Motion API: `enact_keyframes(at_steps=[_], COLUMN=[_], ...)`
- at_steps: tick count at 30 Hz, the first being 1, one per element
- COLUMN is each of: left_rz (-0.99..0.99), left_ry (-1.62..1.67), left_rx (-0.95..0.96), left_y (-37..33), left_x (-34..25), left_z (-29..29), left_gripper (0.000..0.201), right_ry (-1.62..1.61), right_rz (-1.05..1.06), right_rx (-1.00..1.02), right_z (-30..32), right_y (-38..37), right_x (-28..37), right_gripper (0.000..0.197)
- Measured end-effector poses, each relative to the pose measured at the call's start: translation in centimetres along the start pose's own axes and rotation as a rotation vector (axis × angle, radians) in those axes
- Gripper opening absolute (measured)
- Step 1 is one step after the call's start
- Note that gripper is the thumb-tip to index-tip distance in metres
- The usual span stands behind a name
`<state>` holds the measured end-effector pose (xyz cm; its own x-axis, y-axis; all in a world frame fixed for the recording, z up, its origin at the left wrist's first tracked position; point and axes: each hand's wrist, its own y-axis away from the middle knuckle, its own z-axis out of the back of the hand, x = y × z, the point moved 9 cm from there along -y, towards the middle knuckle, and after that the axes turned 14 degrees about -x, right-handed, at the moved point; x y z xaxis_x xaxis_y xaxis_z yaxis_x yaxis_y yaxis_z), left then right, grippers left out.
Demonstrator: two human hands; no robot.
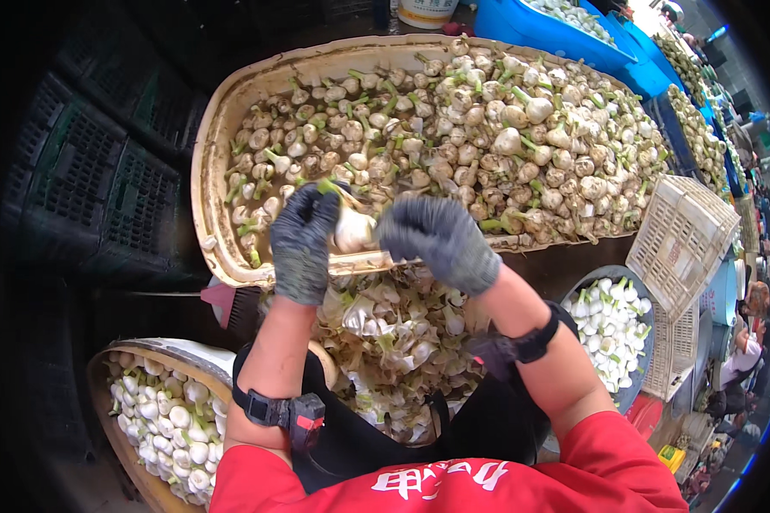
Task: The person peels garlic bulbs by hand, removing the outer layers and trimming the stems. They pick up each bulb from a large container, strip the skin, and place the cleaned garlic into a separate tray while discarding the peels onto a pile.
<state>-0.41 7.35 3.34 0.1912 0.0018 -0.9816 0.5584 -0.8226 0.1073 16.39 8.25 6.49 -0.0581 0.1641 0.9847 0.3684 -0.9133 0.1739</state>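
Observation:
Between my gloved hands, over the near rim of a long cream tub (210, 171), is a white garlic bulb (353, 231) with a short green stem. My left hand (305, 231), in a dark grey glove, has its fingers closed around the stem end. On the bulb's other side, my right hand (436, 239) is smeared by motion, so its fingers and any grip cannot be made out. Unpeeled, muddy garlic bulbs (522, 145) fill the tub, heaped higher toward the right. Below my hands lies a pile of loose garlic skins (402, 342) between my legs.
Peeled white bulbs fill a container (167, 427) at lower left and a round grey basin (607, 333) at right. White plastic crates (684, 244) stand beside the basin. Black crates (77, 188) are stacked at left. Blue tubs (556, 34) stand behind. Other people sit far right.

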Motion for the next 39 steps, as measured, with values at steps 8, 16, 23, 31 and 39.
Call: enact_keyframes(at_steps=[8,16,23,31,39], left_rz=[0.071,0.164,-0.166,-0.101,-0.216], left_ry=[-0.199,-0.066,-0.765,-0.177,-0.175], left_rx=[0.008,0.188,0.278,0.511,0.431], left_y=[-0.1,1.1,-3.4,5.8,6.2], left_x=[-0.5,-0.6,4.5,0.3,-2.2], left_z=[0.9,-0.5,3.6,-4.9,-5.3], left_gripper=[0.015,0.013,0.036,0.052,0.059], right_ry=[0.423,-0.177,-0.34,0.036,-0.22], right_rz=[0.085,-0.074,0.314,0.349,0.067], right_rx=[-0.155,-0.049,0.055,-0.218,-0.495], right_z=[0.5,-0.9,-0.6,2.4,4.6], right_y=[0.1,-0.5,1.0,-0.3,-1.4], right_x=[-1.6,-3.5,2.6,0.9,-1.2], right_gripper=[0.055,0.05,0.058,0.024,0.01])
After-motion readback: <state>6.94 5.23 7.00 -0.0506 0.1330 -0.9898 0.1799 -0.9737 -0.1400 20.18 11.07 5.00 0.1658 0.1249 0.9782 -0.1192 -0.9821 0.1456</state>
